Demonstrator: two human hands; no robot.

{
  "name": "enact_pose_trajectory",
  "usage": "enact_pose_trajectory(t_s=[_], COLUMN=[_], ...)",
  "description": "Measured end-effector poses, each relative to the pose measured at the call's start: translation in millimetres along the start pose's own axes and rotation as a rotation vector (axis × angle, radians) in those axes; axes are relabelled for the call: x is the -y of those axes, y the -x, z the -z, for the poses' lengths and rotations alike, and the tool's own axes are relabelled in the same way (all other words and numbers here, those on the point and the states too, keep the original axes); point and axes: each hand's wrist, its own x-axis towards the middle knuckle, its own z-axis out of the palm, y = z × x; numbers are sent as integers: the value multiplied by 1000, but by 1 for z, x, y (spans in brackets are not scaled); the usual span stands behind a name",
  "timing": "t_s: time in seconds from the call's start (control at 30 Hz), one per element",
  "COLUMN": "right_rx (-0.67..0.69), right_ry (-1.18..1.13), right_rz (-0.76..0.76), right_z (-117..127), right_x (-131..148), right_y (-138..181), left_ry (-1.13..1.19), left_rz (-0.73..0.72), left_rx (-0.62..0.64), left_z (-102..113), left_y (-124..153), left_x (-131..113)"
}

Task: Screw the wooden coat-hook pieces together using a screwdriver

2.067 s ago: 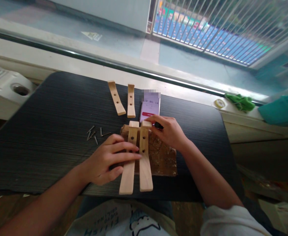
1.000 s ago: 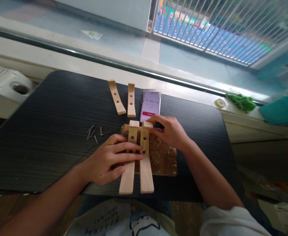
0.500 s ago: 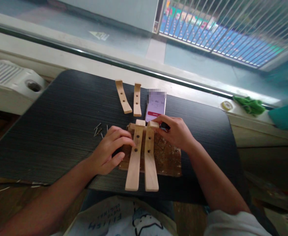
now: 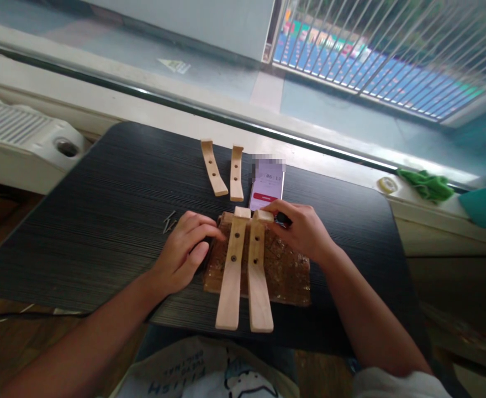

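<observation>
Two bent wooden pieces like coat hooks, each with two holes, lie side by side on a brown, tape-covered slab (image 4: pixel 288 276). In the left wooden hook (image 4: pixel 228 298), screw heads seem to show in the holes. My right hand (image 4: pixel 305 229) has its thumb and fingers closed on the far end of the right wooden hook (image 4: pixel 260 304). My left hand (image 4: pixel 185 251) hovers at the slab's left edge, its fingers apart and holding nothing. Beside it several loose screws (image 4: pixel 168 222) lie on the black table (image 4: pixel 102 221), partly hidden by that hand.
Two more wooden hooks, one tilted (image 4: pixel 214 171) and one straighter (image 4: pixel 236 177), lie farther back. A phone (image 4: pixel 267 185) with a lit timer rests right of them. A radiator (image 4: pixel 31 132) stands left; tape (image 4: pixel 387 184) and a green cloth (image 4: pixel 425 185) lie on the sill.
My left hand has drawn back leftward off the left wooden hook. My right hand still holds the right wooden hook's far end. The whole view has shifted slightly.
</observation>
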Motion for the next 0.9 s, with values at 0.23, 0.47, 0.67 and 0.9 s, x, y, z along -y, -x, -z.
enact_pose_trajectory(t_s=[0.23,0.47,0.67,0.9], right_rx=[5,25,39,49], right_ry=[-7,9,6,0], right_rz=[-12,-16,-39,-35], right_z=[0,0,0,2], right_x=[0,0,0,2], right_y=[1,1,0,0], left_ry=[-16,-5,28,19], left_rz=[22,-18,-111,-138], left_rx=[55,146,216,328], left_z=[3,3,-3,-5], left_y=[-1,-1,1,-2], left_x=[-3,-2,1,1])
